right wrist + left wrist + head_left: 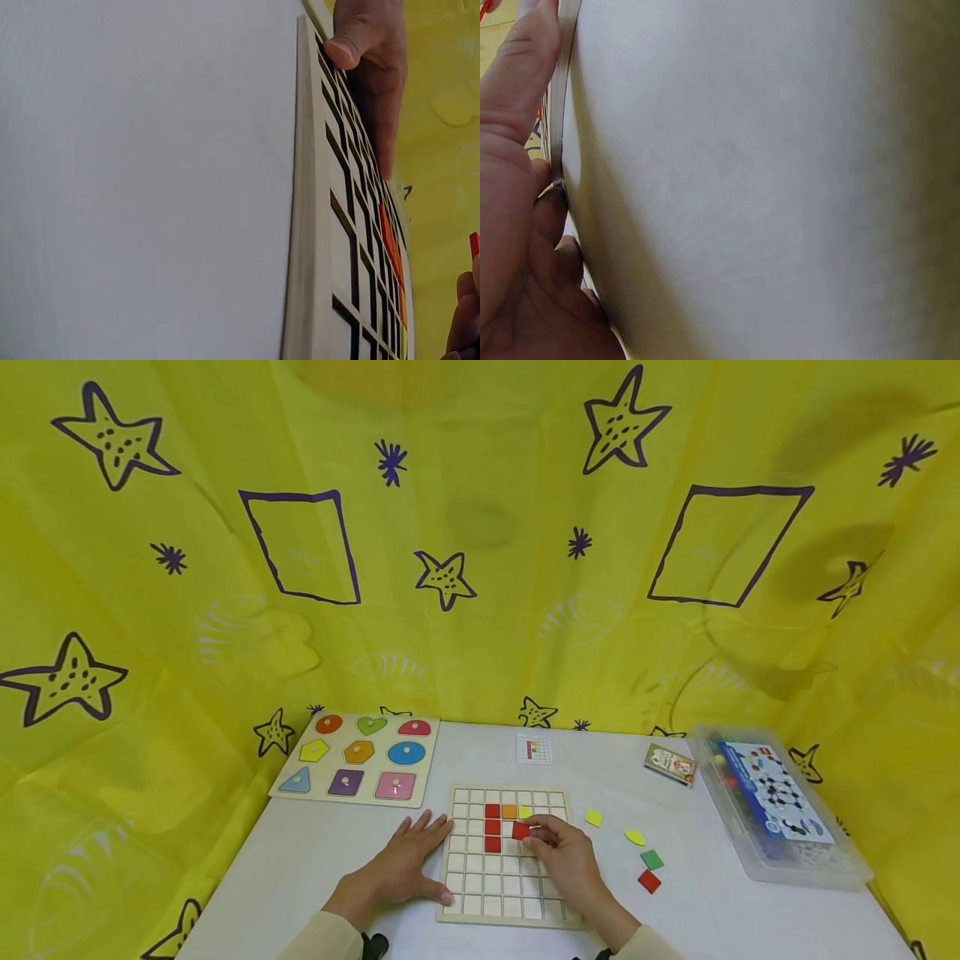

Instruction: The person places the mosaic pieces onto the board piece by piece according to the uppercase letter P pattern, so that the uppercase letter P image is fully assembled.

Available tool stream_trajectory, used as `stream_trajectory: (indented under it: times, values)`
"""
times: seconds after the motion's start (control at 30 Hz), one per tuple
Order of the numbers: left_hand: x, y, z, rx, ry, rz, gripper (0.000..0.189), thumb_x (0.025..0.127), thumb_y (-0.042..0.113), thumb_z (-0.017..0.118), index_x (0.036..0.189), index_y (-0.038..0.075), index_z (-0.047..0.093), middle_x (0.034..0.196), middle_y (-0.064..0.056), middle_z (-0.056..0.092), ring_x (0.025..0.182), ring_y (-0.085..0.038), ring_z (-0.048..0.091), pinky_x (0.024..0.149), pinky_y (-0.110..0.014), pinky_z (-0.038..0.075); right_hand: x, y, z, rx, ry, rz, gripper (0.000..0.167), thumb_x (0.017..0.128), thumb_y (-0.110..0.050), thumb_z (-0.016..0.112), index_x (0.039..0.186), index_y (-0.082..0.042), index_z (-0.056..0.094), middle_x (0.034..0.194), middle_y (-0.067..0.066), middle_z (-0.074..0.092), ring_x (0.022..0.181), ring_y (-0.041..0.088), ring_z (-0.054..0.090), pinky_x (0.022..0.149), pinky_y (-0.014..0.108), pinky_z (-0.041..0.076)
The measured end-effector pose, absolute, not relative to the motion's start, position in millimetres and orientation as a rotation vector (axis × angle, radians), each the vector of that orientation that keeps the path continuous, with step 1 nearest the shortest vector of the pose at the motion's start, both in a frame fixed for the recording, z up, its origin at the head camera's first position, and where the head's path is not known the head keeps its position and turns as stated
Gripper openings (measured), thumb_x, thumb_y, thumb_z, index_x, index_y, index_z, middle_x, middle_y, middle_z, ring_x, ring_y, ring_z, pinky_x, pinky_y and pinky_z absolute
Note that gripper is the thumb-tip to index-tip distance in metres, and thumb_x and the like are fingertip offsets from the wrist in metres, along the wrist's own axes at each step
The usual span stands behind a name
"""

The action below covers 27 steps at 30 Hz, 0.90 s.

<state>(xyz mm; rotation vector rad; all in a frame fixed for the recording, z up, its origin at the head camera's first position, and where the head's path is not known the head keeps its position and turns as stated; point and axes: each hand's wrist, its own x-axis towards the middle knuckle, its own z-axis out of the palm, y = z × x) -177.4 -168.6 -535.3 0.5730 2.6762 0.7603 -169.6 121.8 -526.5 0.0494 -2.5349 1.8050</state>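
Note:
A wooden grid board (446, 885) lies on the white table. Three red square tiles (492, 827) form a column in it, with an orange tile (509, 812) and a yellow piece (525, 812) along the top of that group. Between thumb and fingers, my right hand (567, 857) pinches another red square tile (521, 831), held over the grid just right of the column. My left hand (405, 864) rests at the board's left side, fingers spread and thumb on its edge. In the right wrist view, the held tile (474, 246) peeks above the fingertips.
Right of the board lie loose yellow (593, 817), green (652, 859) and red (649, 882) tiles and a yellow curved piece (635, 837). A pattern card (534, 749), small box (671, 765), shape puzzle (330, 777) and clear plastic case (780, 810) stand farther back. Yellow curtain surrounds the table.

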Motion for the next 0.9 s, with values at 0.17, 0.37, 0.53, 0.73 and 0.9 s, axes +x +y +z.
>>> stream_trajectory:
  times: [0.17, 0.37, 0.53, 0.73, 0.9]
  values:
    - [-177, -168, -535, 0.572, 2.668, 0.765, 0.112, 0.074, 0.053, 0.092, 0.164, 0.012, 0.039, 0.171, -0.008, 0.036, 0.163, -0.038, 0.017, 0.132, -0.062, 0.007, -166, 110, -532, 0.119, -2.536, 1.835, 0.022, 0.090, -0.001, 0.080, 0.112, -0.007, 0.078, 0.091, 0.005, 0.075, 0.083, 0.010, 0.065, 0.067, 0.016, 0.055]
    - [-178, -169, -536, 0.588, 2.670, 0.758, 0.112, 0.074, 0.055, 0.091, 0.164, 0.011, 0.039, 0.171, -0.009, 0.036, 0.163, -0.038, 0.017, 0.132, -0.062, 0.008, -163, 102, -540, 0.218, -2.549, 1.820, 0.021, 0.089, -0.001, 0.081, 0.109, -0.006, 0.079, 0.092, 0.004, 0.074, 0.082, 0.008, 0.062, 0.069, 0.017, 0.056]
    - [-179, -169, -536, 0.598, 2.670, 0.758, 0.112, 0.074, 0.055, 0.091, 0.163, 0.010, 0.040, 0.171, -0.010, 0.037, 0.163, -0.039, 0.018, 0.132, -0.063, 0.008, -162, 99, -545, 0.234, -2.609, 1.742, 0.020, 0.089, -0.003, 0.081, 0.108, -0.009, 0.079, 0.091, -0.001, 0.073, 0.083, 0.007, 0.062, 0.072, 0.017, 0.056]
    - [-179, -170, -536, 0.593, 2.668, 0.759, 0.111, 0.074, 0.055, 0.091, 0.163, 0.011, 0.040, 0.171, -0.009, 0.036, 0.163, -0.039, 0.017, 0.132, -0.063, 0.008, -161, 96, -549, 0.270, -2.653, 1.637, 0.020, 0.088, -0.005, 0.083, 0.107, -0.011, 0.080, 0.089, -0.004, 0.072, 0.080, 0.004, 0.060, 0.071, 0.018, 0.055]
    - [-179, -170, -537, 0.590, 2.668, 0.762, 0.111, 0.075, 0.056, 0.090, 0.164, 0.012, 0.039, 0.172, -0.008, 0.036, 0.163, -0.038, 0.017, 0.132, -0.063, 0.007, -160, 95, -551, 0.320, -2.672, 1.569, 0.019, 0.088, -0.007, 0.084, 0.106, -0.012, 0.080, 0.090, -0.005, 0.072, 0.080, 0.002, 0.059, 0.071, 0.018, 0.055]
